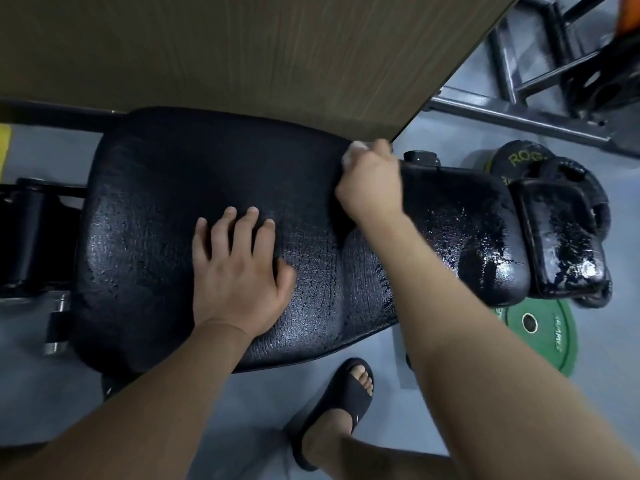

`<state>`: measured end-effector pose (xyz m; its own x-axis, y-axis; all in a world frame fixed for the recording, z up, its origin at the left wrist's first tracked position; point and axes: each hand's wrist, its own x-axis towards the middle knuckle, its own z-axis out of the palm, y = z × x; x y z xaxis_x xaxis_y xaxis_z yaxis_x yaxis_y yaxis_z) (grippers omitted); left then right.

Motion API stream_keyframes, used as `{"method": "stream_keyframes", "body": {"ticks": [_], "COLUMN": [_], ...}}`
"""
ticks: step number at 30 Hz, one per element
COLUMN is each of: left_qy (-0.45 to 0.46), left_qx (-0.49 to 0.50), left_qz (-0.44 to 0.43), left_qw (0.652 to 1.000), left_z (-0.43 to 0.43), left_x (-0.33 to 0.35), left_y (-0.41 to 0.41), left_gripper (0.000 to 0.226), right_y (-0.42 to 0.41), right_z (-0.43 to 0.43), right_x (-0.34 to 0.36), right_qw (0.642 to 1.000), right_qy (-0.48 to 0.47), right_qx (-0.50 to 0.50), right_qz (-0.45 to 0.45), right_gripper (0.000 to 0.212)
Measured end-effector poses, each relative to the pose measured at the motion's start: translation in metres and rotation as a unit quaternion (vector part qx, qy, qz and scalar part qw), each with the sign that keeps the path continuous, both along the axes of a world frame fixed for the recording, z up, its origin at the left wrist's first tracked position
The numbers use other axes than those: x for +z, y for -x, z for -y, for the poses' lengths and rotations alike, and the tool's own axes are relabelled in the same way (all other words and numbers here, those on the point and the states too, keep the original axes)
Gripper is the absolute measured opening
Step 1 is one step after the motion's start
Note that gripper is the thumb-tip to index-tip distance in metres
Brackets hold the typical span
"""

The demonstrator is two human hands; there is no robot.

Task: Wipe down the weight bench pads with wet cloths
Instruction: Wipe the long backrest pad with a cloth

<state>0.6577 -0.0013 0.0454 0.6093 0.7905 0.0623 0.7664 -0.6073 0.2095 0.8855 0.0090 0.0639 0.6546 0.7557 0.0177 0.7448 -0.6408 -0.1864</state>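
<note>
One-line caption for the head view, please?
Left hand flat on the large black cracked vinyl bench pad, right hand gripping a white cloth at its far edge.

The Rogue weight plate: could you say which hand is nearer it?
Right. The right hand is left of the Rogue plate; the left hand rests on the bench pad, farther left.
</note>
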Motion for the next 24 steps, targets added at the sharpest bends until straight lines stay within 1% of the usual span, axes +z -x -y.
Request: {"method": "stream_keyframes", "body": {"ticks": [2, 4, 5, 7, 9, 10, 11, 14, 16, 17, 18, 20, 22, 24], "left_qy": [-0.004, -0.007, -0.007, -0.004, -0.002, -0.001, 0.000, -0.012, -0.016, -0.013, -0.009, -0.004, -0.002, -0.003], "left_qx": [0.000, -0.001, -0.002, -0.003, -0.002, -0.001, 0.000, 0.001, -0.002, -0.002, -0.002, -0.004, -0.003, 0.000], "left_qz": [0.002, 0.004, 0.004, 0.002, -0.002, -0.003, -0.003, 0.000, 0.001, 0.001, 0.000, -0.002, -0.003, -0.003], "left_qw": [1.000, 1.000, 1.000, 1.000, 1.000, 1.000, 1.000, 1.000, 1.000, 1.000, 1.000, 1.000, 1.000, 1.000], "left_z": [0.000, 0.000, 0.000, 0.000, -0.001, -0.001, -0.001, 0.000, 0.000, 0.000, 0.000, 0.000, 0.000, -0.001], "left_x": [0.000, 0.000, 0.000, 0.000, 0.000, 0.000, 0.000, 0.000, -0.001, -0.001, -0.001, 0.000, 0.001, 0.000], "left_y": [0.000, 0.000, -0.001, -0.001, -0.001, -0.001, -0.001, 0.000, 0.000, 0.000, 0.000, -0.001, -0.002, -0.002], "left_gripper": [0.056, 0.055, 0.055, 0.055, 0.055, 0.055, 0.055, 0.055, 0.054, 0.054, 0.055, 0.055, 0.055, 0.055], "right_y": [0.020, 0.008, -0.008, -0.039, -0.051, -0.044, -0.031, 0.016, 0.021, 0.010, -0.003, -0.031, -0.042, -0.022], "right_z": [-0.001, 0.006, 0.010, 0.020, 0.024, 0.021, 0.016, 0.005, 0.009, 0.013, 0.019, 0.033, 0.039, 0.030], "right_x": [-0.004, 0.001, 0.004, 0.008, 0.005, 0.003, -0.001, -0.014, -0.009, -0.006, -0.003, 0.002, 0.004, 0.003], "right_qw": [0.996, 0.993, 0.995, 0.999, 0.998, 0.998, 0.999, 0.997, 0.993, 0.993, 0.995, 1.000, 0.999, 0.999], "right_qy": [-0.018, -0.017, -0.011, 0.016, 0.028, 0.030, 0.025, 0.004, -0.018, -0.027, -0.027, -0.010, -0.005, -0.014], "right_qx": [0.083, 0.112, 0.099, 0.029, -0.047, -0.057, -0.045, 0.069, 0.114, 0.112, 0.092, 0.018, -0.051, -0.052], "right_qz": [-0.013, -0.024, -0.029, -0.033, -0.026, -0.010, 0.003, 0.018, 0.004, -0.004, -0.007, -0.004, 0.001, 0.010], "right_gripper": [0.023, 0.016, 0.018, 0.022, 0.017, 0.014, 0.017, 0.027, 0.018, 0.012, 0.012, 0.013, 0.016, 0.019]}}
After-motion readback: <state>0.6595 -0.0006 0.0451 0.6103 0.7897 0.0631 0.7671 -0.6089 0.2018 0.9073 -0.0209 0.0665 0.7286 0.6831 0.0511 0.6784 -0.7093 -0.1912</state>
